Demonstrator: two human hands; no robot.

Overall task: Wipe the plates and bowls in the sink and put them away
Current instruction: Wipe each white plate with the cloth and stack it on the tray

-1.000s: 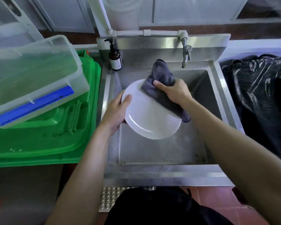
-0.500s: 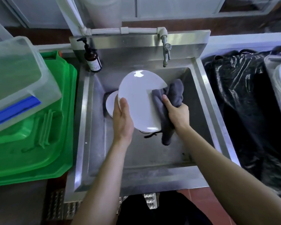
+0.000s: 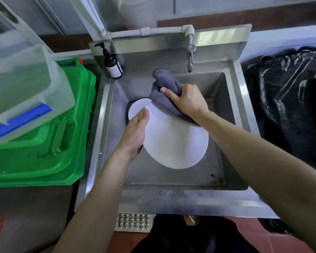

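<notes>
A large white plate (image 3: pixel 175 141) is held tilted over the steel sink (image 3: pixel 232 99). My left hand (image 3: pixel 136 134) grips its left rim, thumb on the upper face. My right hand (image 3: pixel 188 101) holds a bunched grey cloth (image 3: pixel 164 88) and presses it on the plate's far edge. Behind my left hand, a second white dish (image 3: pixel 137 106) lies in the sink's back left, mostly hidden by the plate.
A brown pump bottle (image 3: pixel 113 65) stands at the sink's back left corner, and the tap (image 3: pixel 190 52) hangs over the back. Left of the sink lies a green crate (image 3: pixel 49 152) with a clear plastic box (image 3: pixel 22 88) on it. A black plastic bag (image 3: pixel 288 99) fills the right.
The plate has tipped from near upright back to a flatter tilt. My right hand moved the cloth from the plate's right side up to its far edge.
</notes>
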